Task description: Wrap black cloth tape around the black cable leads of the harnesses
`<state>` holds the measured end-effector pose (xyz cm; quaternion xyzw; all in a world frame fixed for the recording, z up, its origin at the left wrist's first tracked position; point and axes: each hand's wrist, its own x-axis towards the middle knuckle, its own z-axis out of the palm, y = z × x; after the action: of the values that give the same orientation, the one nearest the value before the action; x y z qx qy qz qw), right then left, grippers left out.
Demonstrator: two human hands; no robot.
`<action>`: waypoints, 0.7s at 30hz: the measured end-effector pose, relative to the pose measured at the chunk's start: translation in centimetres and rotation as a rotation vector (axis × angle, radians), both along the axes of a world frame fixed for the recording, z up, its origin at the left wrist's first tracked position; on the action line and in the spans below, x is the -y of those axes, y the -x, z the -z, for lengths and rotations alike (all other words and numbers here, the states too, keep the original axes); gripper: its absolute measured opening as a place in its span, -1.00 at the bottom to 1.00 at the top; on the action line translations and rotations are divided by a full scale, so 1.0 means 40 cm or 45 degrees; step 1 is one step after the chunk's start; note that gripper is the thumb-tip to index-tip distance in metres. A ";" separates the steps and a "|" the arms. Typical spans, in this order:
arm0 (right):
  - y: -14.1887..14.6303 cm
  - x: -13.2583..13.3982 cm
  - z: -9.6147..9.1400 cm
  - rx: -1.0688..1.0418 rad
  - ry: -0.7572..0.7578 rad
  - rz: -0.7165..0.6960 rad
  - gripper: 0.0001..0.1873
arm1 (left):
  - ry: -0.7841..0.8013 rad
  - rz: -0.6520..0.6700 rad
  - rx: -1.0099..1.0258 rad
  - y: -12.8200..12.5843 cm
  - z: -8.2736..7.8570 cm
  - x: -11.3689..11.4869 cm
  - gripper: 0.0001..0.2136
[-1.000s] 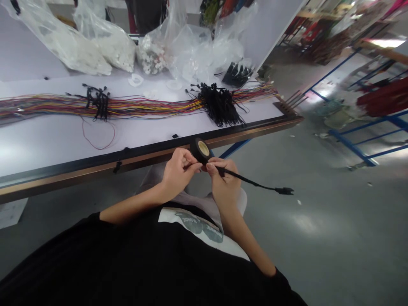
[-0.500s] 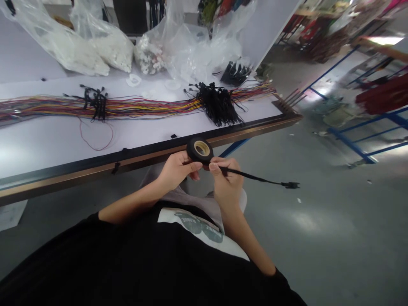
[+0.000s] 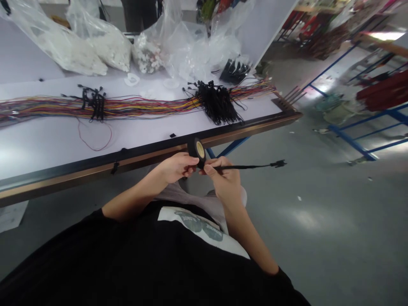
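Just below the table edge, my left hand (image 3: 177, 166) is closed around a roll of black tape (image 3: 196, 151) with a pale core. My right hand (image 3: 225, 178) pinches a thin black taped cable (image 3: 245, 167) close to the roll. The cable sticks out to the right, almost level, and ends in a small black connector (image 3: 278, 163). The two hands touch at the fingertips.
A long bundle of coloured wires (image 3: 134, 106) lies across the white table (image 3: 47, 144), with black connector clusters (image 3: 218, 102) (image 3: 94, 102) on it. Clear plastic bags of white parts (image 3: 95, 42) stand at the back. Blue metal racks (image 3: 366, 127) are on the grey floor to the right.
The tape roll has turned from face-up to edge-on. The free end of the cable has swung upward, from drooping to nearly level.
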<state>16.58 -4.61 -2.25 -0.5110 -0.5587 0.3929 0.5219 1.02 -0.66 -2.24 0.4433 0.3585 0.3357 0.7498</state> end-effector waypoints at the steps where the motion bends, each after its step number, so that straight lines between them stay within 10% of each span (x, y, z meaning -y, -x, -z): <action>1: -0.001 -0.001 0.001 0.012 0.005 0.019 -0.78 | 0.025 -0.038 -0.016 -0.006 -0.004 0.001 -0.82; 9: -0.021 -0.021 0.001 -0.128 0.094 0.099 -0.81 | -0.578 0.050 -0.235 0.015 -0.071 0.039 -0.55; 21: -0.019 -0.036 -0.043 0.303 -0.205 0.002 -0.83 | -1.066 -0.125 -0.732 -0.014 -0.042 0.024 -0.94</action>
<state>17.33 -3.17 -0.51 -0.5109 -0.6460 0.2829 0.4915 1.58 -1.61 -0.56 0.7627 0.4055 0.3500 0.3624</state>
